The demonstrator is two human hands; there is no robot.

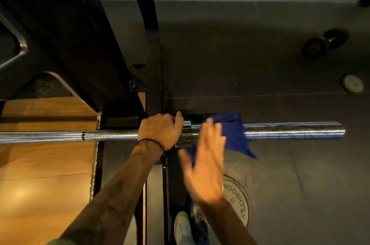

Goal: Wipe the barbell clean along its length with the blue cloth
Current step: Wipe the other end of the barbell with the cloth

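Our left hand (160, 130) grips the barbell (290, 130) beside its collar, our blurred right hand (204, 164) spread flat by the blue cloth (234, 134) draped on the bare sleeve.

Single head-worn wide-angle view, looking steeply down and slightly forward from standing height. Sits close above the barbell (112, 135), which crosses the frame left to right at mid-height, with the left hand (160, 130) and right hand (204, 166) near centre. Takes in dark floor (280, 64) beyond, wall base along the top edge, and a shoe (182, 226) at the bottom edge. Bends straight lines toward the edges.
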